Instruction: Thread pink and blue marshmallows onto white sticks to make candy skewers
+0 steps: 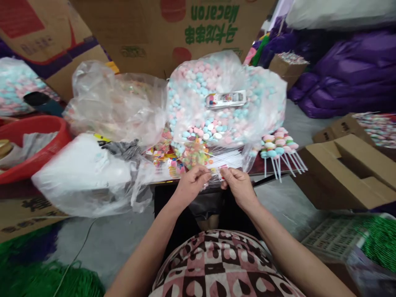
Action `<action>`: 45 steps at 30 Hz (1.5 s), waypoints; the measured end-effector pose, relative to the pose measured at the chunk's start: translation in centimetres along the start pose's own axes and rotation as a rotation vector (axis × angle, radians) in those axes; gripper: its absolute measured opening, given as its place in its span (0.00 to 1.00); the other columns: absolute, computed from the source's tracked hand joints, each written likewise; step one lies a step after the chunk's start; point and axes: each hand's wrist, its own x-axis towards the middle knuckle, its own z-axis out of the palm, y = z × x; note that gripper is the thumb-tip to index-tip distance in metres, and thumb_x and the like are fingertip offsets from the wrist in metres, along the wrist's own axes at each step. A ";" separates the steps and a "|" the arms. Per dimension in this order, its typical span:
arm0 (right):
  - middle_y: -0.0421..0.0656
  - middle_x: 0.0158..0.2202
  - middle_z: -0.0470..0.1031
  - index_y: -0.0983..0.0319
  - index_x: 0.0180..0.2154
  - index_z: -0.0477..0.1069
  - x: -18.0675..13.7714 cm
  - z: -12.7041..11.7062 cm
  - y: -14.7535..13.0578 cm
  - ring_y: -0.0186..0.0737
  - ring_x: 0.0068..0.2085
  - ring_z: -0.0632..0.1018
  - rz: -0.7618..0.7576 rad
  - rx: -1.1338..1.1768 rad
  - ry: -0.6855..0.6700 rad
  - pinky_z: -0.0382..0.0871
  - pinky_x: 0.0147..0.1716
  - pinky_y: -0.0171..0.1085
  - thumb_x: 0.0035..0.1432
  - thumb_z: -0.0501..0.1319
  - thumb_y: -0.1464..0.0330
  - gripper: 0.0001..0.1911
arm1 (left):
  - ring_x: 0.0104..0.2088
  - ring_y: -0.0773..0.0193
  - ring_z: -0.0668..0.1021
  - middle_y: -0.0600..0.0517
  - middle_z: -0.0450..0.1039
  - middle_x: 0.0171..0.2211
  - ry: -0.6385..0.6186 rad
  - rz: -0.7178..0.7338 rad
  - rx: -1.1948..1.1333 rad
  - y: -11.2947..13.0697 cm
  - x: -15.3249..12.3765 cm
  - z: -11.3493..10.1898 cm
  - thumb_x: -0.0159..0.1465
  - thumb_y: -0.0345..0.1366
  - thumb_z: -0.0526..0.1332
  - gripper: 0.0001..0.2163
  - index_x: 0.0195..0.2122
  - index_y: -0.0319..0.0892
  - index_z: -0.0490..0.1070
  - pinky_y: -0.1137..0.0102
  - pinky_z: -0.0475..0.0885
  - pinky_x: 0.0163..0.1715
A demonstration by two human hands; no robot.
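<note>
At the table's front edge, my left hand (194,182) and my right hand (239,184) are both closed in a pinch on a small clear plastic wrapper with a printed patch (222,168). It stretches between the fingertips; whether anything is inside I cannot make out. Just beyond lie white sticks (227,159) in a bundle and a heap of small colourful candies (195,153) in clear plastic. To the right, several marshmallow skewers (278,145) lie stacked, their sticks jutting past the edge. Printed wrappers (167,167) are left of my left hand.
A big clear bag of pastel marshmallows (198,99) carries a stack of printed labels (226,99). Cloudy plastic bags (117,103) and a red basin (55,142) stand left. An open cardboard box (334,181) is at right, and green strands (71,280) lie on the floor.
</note>
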 end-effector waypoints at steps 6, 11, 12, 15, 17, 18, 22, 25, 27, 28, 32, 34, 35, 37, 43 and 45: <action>0.34 0.13 0.64 0.60 0.21 0.67 -0.4 -1.0 0.1 0.30 0.17 0.65 0.031 0.025 0.001 0.60 0.20 0.32 0.51 0.65 0.49 0.22 | 0.30 0.66 0.72 0.53 0.71 0.26 0.043 0.148 0.230 0.0 0.9 0.9 0.65 0.45 0.55 0.15 0.27 0.42 0.72 0.71 0.67 0.34; 0.38 0.17 0.69 0.61 0.21 0.69 -0.2 -4.7 -1.0 0.32 0.20 0.69 -0.013 -0.174 -0.021 0.64 0.22 0.32 0.57 0.58 0.47 0.26 | 0.29 0.66 0.75 0.54 0.76 0.28 0.097 0.110 0.187 -0.5 1.2 1.3 0.63 0.43 0.58 0.11 0.34 0.43 0.76 0.71 0.70 0.32; 0.39 0.20 0.71 0.61 0.25 0.72 0.1 -6.0 -1.3 0.33 0.21 0.70 -0.025 -0.204 0.029 0.64 0.22 0.32 0.56 0.58 0.47 0.24 | 0.29 0.66 0.75 0.54 0.77 0.29 0.109 0.104 0.179 -0.7 1.2 1.2 0.63 0.43 0.59 0.11 0.34 0.44 0.77 0.71 0.70 0.32; 0.43 0.28 0.77 0.61 0.38 0.77 1.3 -10.8 -2.4 0.37 0.26 0.75 -0.100 -0.497 0.302 0.67 0.26 0.35 0.58 0.57 0.50 0.22 | 0.31 0.64 0.76 0.52 0.77 0.31 0.146 0.134 0.164 -1.1 1.2 0.9 0.62 0.43 0.60 0.10 0.32 0.44 0.77 0.70 0.71 0.34; 0.47 0.35 0.81 0.59 0.40 0.78 2.1 -13.6 -2.9 0.44 0.36 0.78 -0.058 -0.865 0.454 0.68 0.34 0.38 0.59 0.56 0.55 0.19 | 0.35 0.62 0.77 0.51 0.78 0.33 0.165 0.172 0.130 -1.3 1.3 0.7 0.61 0.43 0.61 0.09 0.31 0.45 0.78 0.68 0.72 0.38; 0.48 0.38 0.81 0.58 0.43 0.78 2.5 -14.6 -3.0 0.47 0.39 0.79 0.016 -1.014 0.477 0.68 0.36 0.39 0.60 0.56 0.56 0.18 | 0.37 0.62 0.77 0.51 0.78 0.35 0.174 0.186 0.106 -1.4 1.3 0.6 0.61 0.42 0.62 0.08 0.32 0.45 0.78 0.67 0.73 0.40; 0.51 0.37 0.81 0.59 0.40 0.80 3.5 -15.9 -2.5 0.52 0.40 0.79 0.232 -1.223 0.392 0.65 0.36 0.41 0.59 0.57 0.57 0.17 | 0.39 0.61 0.78 0.51 0.78 0.36 0.208 0.156 0.009 -1.6 1.5 0.8 0.61 0.42 0.63 0.08 0.33 0.45 0.78 0.67 0.73 0.41; 0.52 0.32 0.80 0.60 0.34 0.80 4.0 -15.6 -1.6 0.52 0.38 0.79 0.229 -1.180 0.404 0.64 0.33 0.41 0.58 0.58 0.59 0.15 | 0.38 0.62 0.77 0.51 0.79 0.36 0.221 0.091 -0.040 -1.9 1.5 0.8 0.60 0.44 0.64 0.09 0.33 0.45 0.79 0.68 0.73 0.40; 0.53 0.32 0.80 0.61 0.34 0.80 4.2 -15.6 -1.2 0.52 0.37 0.79 0.210 -1.140 0.452 0.64 0.33 0.41 0.58 0.57 0.61 0.15 | 0.39 0.62 0.78 0.51 0.79 0.36 0.238 0.038 -0.092 -2.0 1.4 0.8 0.58 0.45 0.65 0.10 0.34 0.45 0.79 0.68 0.72 0.42; 0.53 0.32 0.80 0.62 0.35 0.80 4.2 -15.7 -1.0 0.51 0.36 0.78 0.192 -1.115 0.485 0.64 0.33 0.41 0.59 0.56 0.62 0.15 | 0.39 0.62 0.78 0.51 0.79 0.36 0.259 0.009 -0.140 -2.1 1.4 0.8 0.57 0.46 0.66 0.11 0.34 0.44 0.79 0.68 0.72 0.42; 0.49 0.28 0.77 0.65 0.38 0.77 3.6 -15.7 -0.6 0.44 0.32 0.77 0.081 -0.967 0.599 0.67 0.33 0.39 0.63 0.50 0.64 0.19 | 0.37 0.65 0.78 0.53 0.79 0.33 0.330 -0.066 -0.437 -2.1 1.4 0.8 0.53 0.46 0.70 0.13 0.33 0.43 0.79 0.71 0.72 0.42; 0.45 0.25 0.74 0.65 0.41 0.76 2.7 -15.2 -0.5 0.39 0.28 0.75 0.020 -0.878 0.612 0.68 0.30 0.36 0.65 0.47 0.61 0.21 | 0.34 0.68 0.77 0.54 0.78 0.31 0.333 -0.067 -0.556 -1.9 1.5 0.9 0.52 0.45 0.72 0.12 0.32 0.43 0.79 0.73 0.72 0.40; 0.43 0.24 0.73 0.64 0.42 0.75 2.1 -14.8 -0.5 0.37 0.26 0.73 -0.022 -0.799 0.604 0.68 0.28 0.35 0.66 0.48 0.59 0.22 | 0.34 0.69 0.77 0.54 0.78 0.30 0.333 -0.064 -0.598 -1.9 1.5 1.0 0.51 0.45 0.72 0.12 0.31 0.43 0.80 0.73 0.72 0.40; 0.40 0.23 0.71 0.63 0.42 0.75 0.6 -13.9 -0.6 0.35 0.23 0.71 -0.124 -0.572 0.531 0.67 0.24 0.34 0.64 0.52 0.55 0.21 | 0.33 0.70 0.77 0.55 0.78 0.29 0.334 -0.055 -0.650 -1.8 1.5 1.0 0.50 0.44 0.73 0.12 0.30 0.43 0.80 0.73 0.72 0.40; 0.38 0.21 0.70 0.58 0.36 0.78 -3.2 -12.0 -2.9 0.33 0.23 0.71 -0.285 -0.363 0.081 0.67 0.23 0.33 0.60 0.61 0.58 0.12 | 0.33 0.70 0.76 0.54 0.77 0.31 0.332 -0.007 -0.652 -2.3 1.1 0.4 0.49 0.44 0.74 0.12 0.31 0.44 0.81 0.74 0.71 0.36; 0.37 0.20 0.70 0.57 0.36 0.79 -3.6 -11.7 -3.5 0.33 0.23 0.71 -0.296 -0.404 0.015 0.67 0.23 0.33 0.61 0.61 0.58 0.11 | 0.37 0.68 0.76 0.54 0.78 0.34 0.316 0.016 -0.626 -2.5 0.9 0.2 0.50 0.44 0.73 0.11 0.31 0.45 0.81 0.73 0.71 0.39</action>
